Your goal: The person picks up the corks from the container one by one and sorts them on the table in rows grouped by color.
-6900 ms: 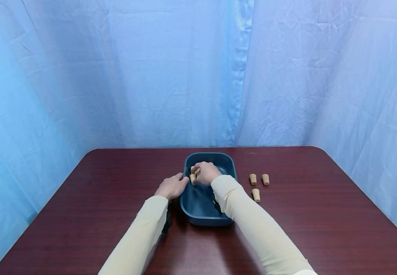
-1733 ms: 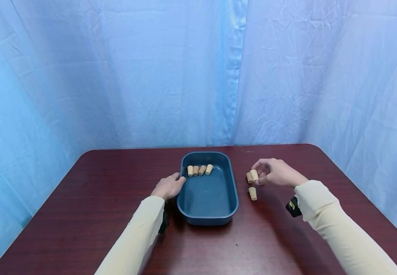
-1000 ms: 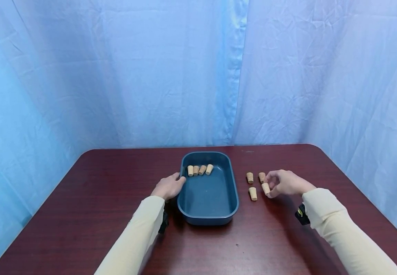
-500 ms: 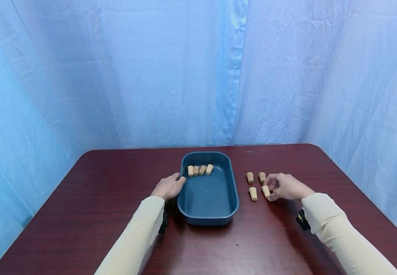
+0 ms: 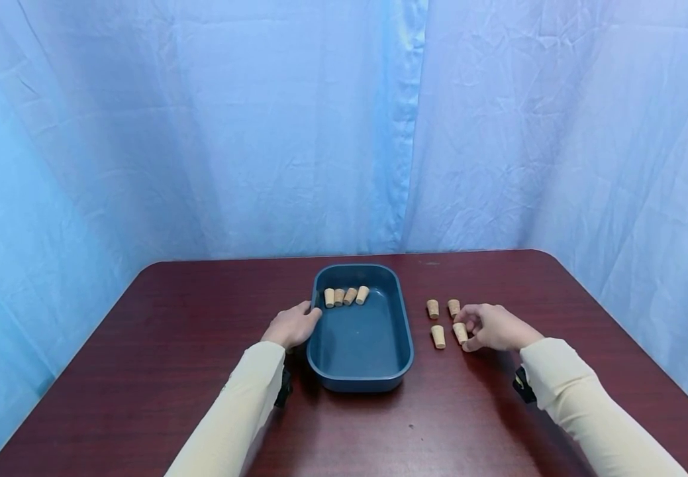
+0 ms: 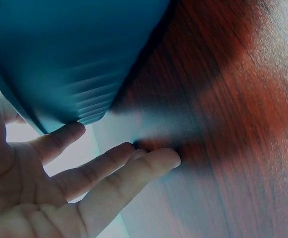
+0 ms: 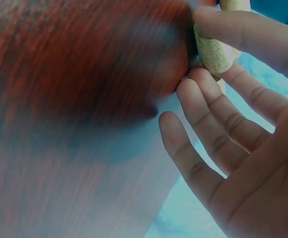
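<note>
My left hand point(image 5: 293, 324) grips the left wall of a dark blue rectangular tray point(image 5: 360, 383), its thumb over the rim. In the left wrist view a fingertip touches the tray's outer wall point(image 6: 59, 74), while the other fingers point(image 6: 134, 183) extend below it. My right hand point(image 5: 495, 326) pinches a tapered cork stopper point(image 5: 459, 333) between thumb and fingers, down at the tabletop. The right wrist view has this cork stopper point(image 7: 214, 54) behind the thumb. Three more cork stoppers lie beside it: back left point(image 5: 433, 309), back right point(image 5: 453, 308) and front left point(image 5: 438, 336).
Inside the tray, several cork stoppers point(image 5: 349, 295) lie in a row near the far end. The dark red wooden table point(image 5: 212, 298) has rounded far corners. Pale blue curtains point(image 5: 296, 132) hang behind it and at both sides.
My right hand has gone from inside the tray to the table at the right, then carried a cork stopper rightward and nearer, down beside three others. My left hand stays at the tray.
</note>
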`<state>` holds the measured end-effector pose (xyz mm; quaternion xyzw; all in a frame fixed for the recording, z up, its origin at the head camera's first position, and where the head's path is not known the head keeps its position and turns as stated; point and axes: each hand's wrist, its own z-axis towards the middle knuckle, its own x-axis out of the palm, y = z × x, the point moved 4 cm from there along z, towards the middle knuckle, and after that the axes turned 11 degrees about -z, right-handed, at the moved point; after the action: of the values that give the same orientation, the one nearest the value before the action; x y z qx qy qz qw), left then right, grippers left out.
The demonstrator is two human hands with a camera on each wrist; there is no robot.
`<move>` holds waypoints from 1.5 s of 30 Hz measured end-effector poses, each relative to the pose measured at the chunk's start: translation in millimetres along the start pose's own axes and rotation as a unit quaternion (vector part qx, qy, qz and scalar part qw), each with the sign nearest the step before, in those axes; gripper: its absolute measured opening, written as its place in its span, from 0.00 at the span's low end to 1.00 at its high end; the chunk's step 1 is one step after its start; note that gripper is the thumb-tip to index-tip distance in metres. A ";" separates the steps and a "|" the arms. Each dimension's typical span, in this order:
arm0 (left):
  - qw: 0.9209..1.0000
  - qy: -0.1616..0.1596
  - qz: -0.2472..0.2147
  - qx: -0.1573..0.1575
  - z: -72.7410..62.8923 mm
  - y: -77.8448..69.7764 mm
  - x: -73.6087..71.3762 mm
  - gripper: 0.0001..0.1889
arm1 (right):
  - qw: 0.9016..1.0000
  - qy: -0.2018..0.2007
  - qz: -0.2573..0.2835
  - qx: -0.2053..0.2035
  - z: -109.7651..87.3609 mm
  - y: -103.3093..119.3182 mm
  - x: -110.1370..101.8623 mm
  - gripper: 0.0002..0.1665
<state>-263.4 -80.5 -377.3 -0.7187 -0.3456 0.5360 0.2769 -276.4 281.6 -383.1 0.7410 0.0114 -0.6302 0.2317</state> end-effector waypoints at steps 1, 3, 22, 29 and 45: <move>1.000 0.000 0.001 0.000 -0.5 0.0 -0.3 0.31 | 1.000 0.001 -0.002 -0.002 -0.3 0.6 -0.3 0.22; 1.000 0.000 0.001 0.001 -1.5 -0.5 -0.7 0.31 | 1.000 0.007 -0.001 0.001 -0.4 1.2 -0.7 0.23; 1.000 0.003 -0.001 0.000 -0.1 -1.0 -0.1 0.31 | 1.000 0.010 -0.020 -0.006 -5.9 6.4 -26.6 0.30; 1.000 0.004 0.002 0.004 -1.7 -1.3 -0.4 0.31 | 0.999 -0.026 -0.018 -0.021 -1.0 15.7 -37.3 0.27; 1.000 0.004 0.003 0.005 2.0 -0.4 -2.0 0.31 | 0.995 -0.081 0.023 -0.047 15.8 53.1 -45.8 0.16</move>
<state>-265.7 -81.8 -376.4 -0.7210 -0.3394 0.5354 0.2799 -284.1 241.1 -324.2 0.6757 0.0047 -0.6816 0.2808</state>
